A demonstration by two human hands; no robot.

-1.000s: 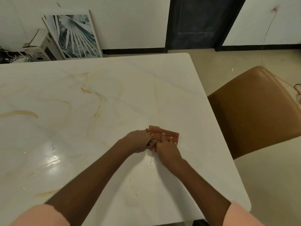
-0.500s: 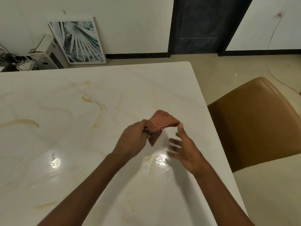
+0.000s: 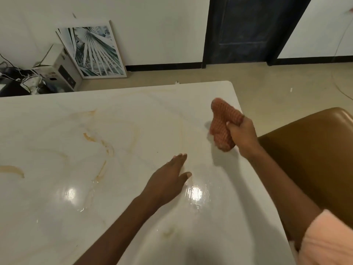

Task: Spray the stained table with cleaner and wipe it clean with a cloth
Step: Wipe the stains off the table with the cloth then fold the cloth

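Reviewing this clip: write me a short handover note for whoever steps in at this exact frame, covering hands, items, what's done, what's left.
Right hand: grips the bunched red checked cloth, lifted off the table near its right edge.
Left hand: fingers straight, palm down at the wet patch; holds nothing.
Table: the near-middle is wet and glossy, so it looks sprayed. No spray bottle is in view.
Left to do: brown streaks across the middle, a streak at the left edge and a small smear near the front are not yet wiped. Bring the cloth down and work leftward over them.
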